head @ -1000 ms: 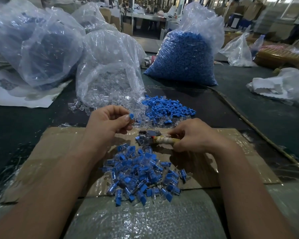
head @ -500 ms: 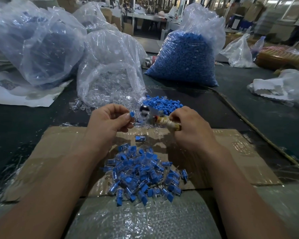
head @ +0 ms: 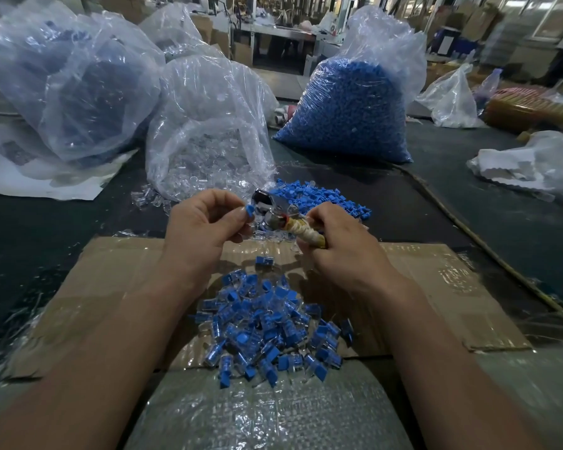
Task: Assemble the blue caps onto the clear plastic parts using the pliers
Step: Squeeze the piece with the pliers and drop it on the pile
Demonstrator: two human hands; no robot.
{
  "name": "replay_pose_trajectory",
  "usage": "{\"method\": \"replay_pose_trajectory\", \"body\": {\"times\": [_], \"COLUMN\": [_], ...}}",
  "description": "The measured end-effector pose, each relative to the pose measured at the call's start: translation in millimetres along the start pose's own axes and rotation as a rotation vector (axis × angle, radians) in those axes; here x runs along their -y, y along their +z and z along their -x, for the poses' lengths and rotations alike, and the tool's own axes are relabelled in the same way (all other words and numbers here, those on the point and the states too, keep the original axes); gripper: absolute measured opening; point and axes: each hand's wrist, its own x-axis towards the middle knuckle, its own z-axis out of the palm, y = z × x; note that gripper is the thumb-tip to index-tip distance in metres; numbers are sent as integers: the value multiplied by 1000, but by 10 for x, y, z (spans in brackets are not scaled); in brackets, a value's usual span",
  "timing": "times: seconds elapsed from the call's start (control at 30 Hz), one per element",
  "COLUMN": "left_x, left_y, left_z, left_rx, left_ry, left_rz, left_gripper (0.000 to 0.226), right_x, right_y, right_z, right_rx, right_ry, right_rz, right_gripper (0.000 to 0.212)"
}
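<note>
Above a flattened cardboard sheet (head: 111, 280), my left hand (head: 205, 228) pinches one blue cap (head: 249, 212) between thumb and fingertips. My right hand (head: 342, 251) is curled round the wrapped handles of the pliers (head: 273, 209), whose metal head points toward the cap, just beside it. I cannot tell whether the jaws are parted. On the cardboard below my hands lies a heap of capped clear parts (head: 264, 326). Beyond my hands sits a loose pile of blue caps (head: 319, 199). Farther back stand a bag of clear parts (head: 208, 134) on the left and a bag of blue caps (head: 348, 108) on the right.
</note>
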Motion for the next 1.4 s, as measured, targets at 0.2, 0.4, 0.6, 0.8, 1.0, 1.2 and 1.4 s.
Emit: {"method": "replay_pose_trajectory", "body": {"times": [0.2, 0.4, 0.6, 0.8, 1.0, 1.2, 1.4], "left_x": [4, 36, 49, 17, 0, 5, 12], "left_y": [-17, -16, -14, -2, 12, 6, 11], "left_z": [7, 3, 8, 26, 56, 59, 60], "left_rx": [16, 14, 14, -9, -29, -41, -52], "left_ry": [32, 47, 67, 76, 102, 105, 112], "left_rz": [-37, -60, -102, -102, -149, -179, -193], "left_gripper": [21, 22, 24, 24, 24, 24, 26], "right_x": [13, 30, 61, 120, 146, 160, 161], "right_y": [-14, -4, -4, 16, 29, 42, 48], "right_z": [-2, 12, 15, 24, 35, 33, 31], "right_rx": [28, 48, 103, 109, 95, 92, 92], "right_ry": [8, 3, 11, -8, 12, 21, 29], "right_rz": [-19, -26, 0, 21, 11, 14, 10], "right_gripper": [20, 20, 16, 15, 22, 20, 18]}}
